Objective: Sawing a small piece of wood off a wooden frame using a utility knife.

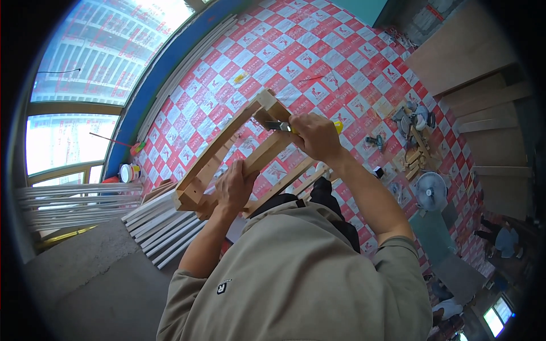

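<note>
Head view, looking down. Pale raw-wood frame (pixel 227 150) made of square-section slats, ladder-like with cross pieces, sits at frame centre, tilted from lower left up to upper centre, held up off the floor. Left hand (pixel 233 187) is clenched around a lower slat of the frame, fingers wrapped over the wood near its lower end. Right hand (pixel 315 136) is closed on a small tool with a yellow handle and dark metal tip (pixel 284 125), tip touching the frame's upper end; exact tool type hard to tell. Both forearms bare, coming up from a beige fabric top (pixel 296 278) at bottom centre.

Floor covered in glossy red-and-white checked sheeting (pixel 318 51), filling upper centre. White flat strips (pixel 162 224), long and smooth, stacked at lower left just beside the frame's lower end. Bare grey concrete (pixel 85 267) at bottom left, rough texture. Round white fan with wire grille (pixel 430 190) lies at right; a cluster of power tools and wood offcuts (pixel 412 133) above it. Large plain plywood panels (pixel 466 51) at upper right. Small round white tub (pixel 129 172) at left, near the blue wall edge (pixel 153 85) under the windows.
</note>
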A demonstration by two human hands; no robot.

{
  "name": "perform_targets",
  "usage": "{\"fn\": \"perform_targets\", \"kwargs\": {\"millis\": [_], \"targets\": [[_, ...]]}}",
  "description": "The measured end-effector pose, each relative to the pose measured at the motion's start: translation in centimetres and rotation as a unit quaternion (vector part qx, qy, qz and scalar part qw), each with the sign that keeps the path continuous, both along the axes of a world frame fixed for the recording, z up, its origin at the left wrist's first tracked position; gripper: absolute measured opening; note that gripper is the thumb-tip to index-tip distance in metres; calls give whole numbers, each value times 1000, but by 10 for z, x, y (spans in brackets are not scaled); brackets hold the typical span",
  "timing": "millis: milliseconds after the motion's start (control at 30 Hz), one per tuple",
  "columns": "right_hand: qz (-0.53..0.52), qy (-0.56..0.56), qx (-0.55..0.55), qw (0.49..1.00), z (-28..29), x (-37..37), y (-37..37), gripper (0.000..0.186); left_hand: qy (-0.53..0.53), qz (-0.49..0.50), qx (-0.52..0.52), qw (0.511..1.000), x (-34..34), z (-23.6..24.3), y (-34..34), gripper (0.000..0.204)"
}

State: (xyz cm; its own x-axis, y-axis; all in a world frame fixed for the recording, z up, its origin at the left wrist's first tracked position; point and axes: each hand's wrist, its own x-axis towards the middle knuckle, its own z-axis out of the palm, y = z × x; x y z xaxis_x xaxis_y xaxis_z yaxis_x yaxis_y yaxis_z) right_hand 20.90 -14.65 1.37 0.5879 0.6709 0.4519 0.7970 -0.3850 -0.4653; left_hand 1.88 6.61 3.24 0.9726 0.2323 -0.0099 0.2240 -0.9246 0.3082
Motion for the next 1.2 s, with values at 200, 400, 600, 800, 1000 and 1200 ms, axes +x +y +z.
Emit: {"fn": "perform_targets", "kwargs": {"millis": [200,400,600,800,1000,1200], "targets": [[23,-23,2,999,0,-7,8,30,15,-2,-4,1000,2,0,4,43],[31,-15,-12,999,1,-6,12,32,17,4,-1,1000,1,0,3,42],[37,-38,-3,999,0,-1,11,28,12,2,-2,1000,4,5,1,42],[5,-80,-9,997,-14,19,-3,26,1,-2,-12,1000,3,3,3,41],[-248,-50,69,965,45,108,-82,28,21,-5,1,1000,6,5,1,42],[4,-20,15,1000,19,20,-16,30,37,9,-2,999,3,-1,2,42]]}}
